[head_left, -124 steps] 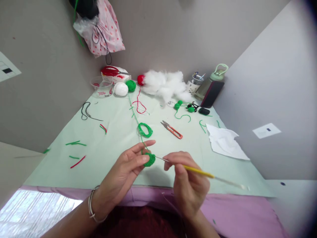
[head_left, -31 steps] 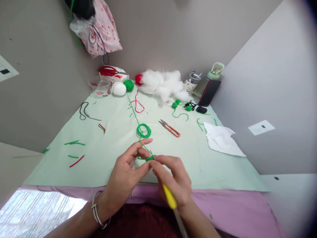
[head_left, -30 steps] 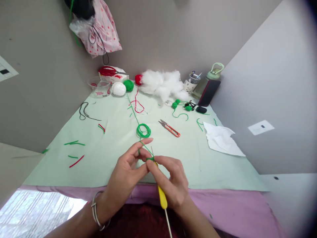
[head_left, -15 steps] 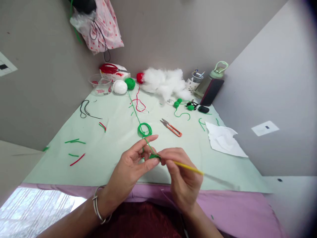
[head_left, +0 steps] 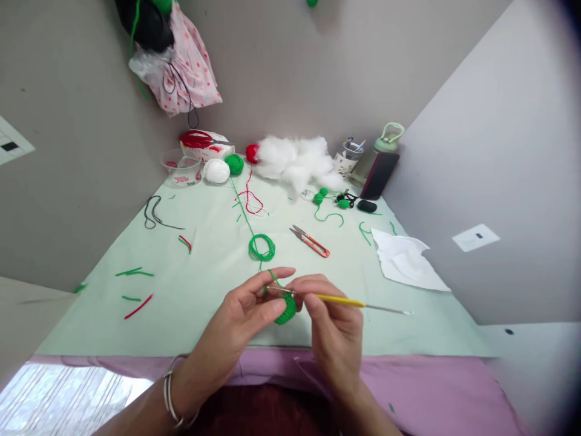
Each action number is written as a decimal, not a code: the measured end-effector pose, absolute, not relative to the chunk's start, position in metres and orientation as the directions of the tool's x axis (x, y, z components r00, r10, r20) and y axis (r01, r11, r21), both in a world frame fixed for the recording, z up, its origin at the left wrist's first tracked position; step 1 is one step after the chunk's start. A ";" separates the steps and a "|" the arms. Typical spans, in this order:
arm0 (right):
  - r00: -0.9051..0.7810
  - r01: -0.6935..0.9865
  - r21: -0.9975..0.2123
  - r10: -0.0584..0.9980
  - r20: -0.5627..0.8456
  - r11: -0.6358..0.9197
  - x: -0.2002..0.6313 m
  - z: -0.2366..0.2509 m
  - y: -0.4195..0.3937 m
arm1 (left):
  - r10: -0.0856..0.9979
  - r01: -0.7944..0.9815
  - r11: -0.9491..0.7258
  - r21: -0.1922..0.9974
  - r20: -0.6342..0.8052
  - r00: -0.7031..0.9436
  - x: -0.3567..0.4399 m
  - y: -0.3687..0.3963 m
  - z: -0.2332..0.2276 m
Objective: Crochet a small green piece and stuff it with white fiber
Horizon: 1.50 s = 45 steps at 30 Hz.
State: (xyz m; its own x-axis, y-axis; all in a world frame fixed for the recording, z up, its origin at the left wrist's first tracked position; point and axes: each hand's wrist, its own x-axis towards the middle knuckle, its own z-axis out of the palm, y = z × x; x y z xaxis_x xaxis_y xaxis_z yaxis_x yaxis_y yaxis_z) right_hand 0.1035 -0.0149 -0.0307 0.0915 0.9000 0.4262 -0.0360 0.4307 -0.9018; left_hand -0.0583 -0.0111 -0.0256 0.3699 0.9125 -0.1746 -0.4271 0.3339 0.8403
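Between thumb and fingers, my left hand [head_left: 247,312] pinches a small green crochet piece [head_left: 285,310], with green yarn running over its raised index finger. My right hand [head_left: 333,327] grips a crochet hook [head_left: 340,300] by its yellow handle. The hook's thin metal front end lies across the top edge of the piece, near the left fingers. Its other metal end points right. Just beyond my left hand, a loose coil of green yarn [head_left: 262,247] lies on the table, its strand leading back to a green yarn ball [head_left: 235,164].
Orange-handled thread snips [head_left: 311,241] lie beyond my hands. White stuffing [head_left: 295,160], a white yarn ball [head_left: 216,172], a red yarn ball [head_left: 252,153] and a plastic tub [head_left: 181,172] stand at the back. A bottle [head_left: 374,154], a phone [head_left: 380,175] and white paper [head_left: 406,260] are to the right.
The green piece has turned up, so more of its round face shows below the hook. The hook has come nearer level. The whole view has shifted slightly.
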 end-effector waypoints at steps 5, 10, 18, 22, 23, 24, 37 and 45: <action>0.110 -0.215 -0.927 0.950 0.291 0.309 0.107 -0.034 -0.013 | 0.917 -0.367 0.306 0.878 -0.169 0.361 -0.067 -0.010 -0.027; 0.068 -0.272 -0.927 0.966 0.248 0.257 0.110 -0.030 -0.015 | 0.925 -0.319 0.267 0.909 -0.150 0.348 -0.071 -0.008 -0.026; -0.104 0.302 -0.728 0.781 0.616 0.615 0.113 -0.034 -0.027 | 0.986 -0.132 0.075 0.988 -0.054 0.155 -0.068 -0.012 -0.031; -0.293 0.587 -0.335 0.579 0.761 0.737 0.111 -0.038 -0.029 | 0.970 -0.300 0.220 0.928 -0.177 0.165 -0.061 -0.014 -0.030; -0.284 0.598 -0.322 0.570 0.771 0.734 0.110 -0.038 -0.030 | 0.948 -0.381 0.299 0.875 -0.226 0.226 -0.060 -0.013 -0.029; -0.241 0.578 -0.369 0.584 0.775 0.728 0.110 -0.038 -0.029 | 0.920 -0.447 0.373 0.813 -0.264 0.289 -0.060 -0.012 -0.027; -0.022 0.200 -0.788 0.807 0.591 0.583 0.103 -0.033 -0.022 | 0.965 -0.352 0.202 0.914 -0.124 0.231 -0.062 -0.014 -0.029; 0.000 0.333 -0.673 0.713 0.701 0.661 0.108 -0.035 -0.024 | 0.860 -0.553 0.502 0.665 -0.315 0.402 -0.061 -0.007 -0.024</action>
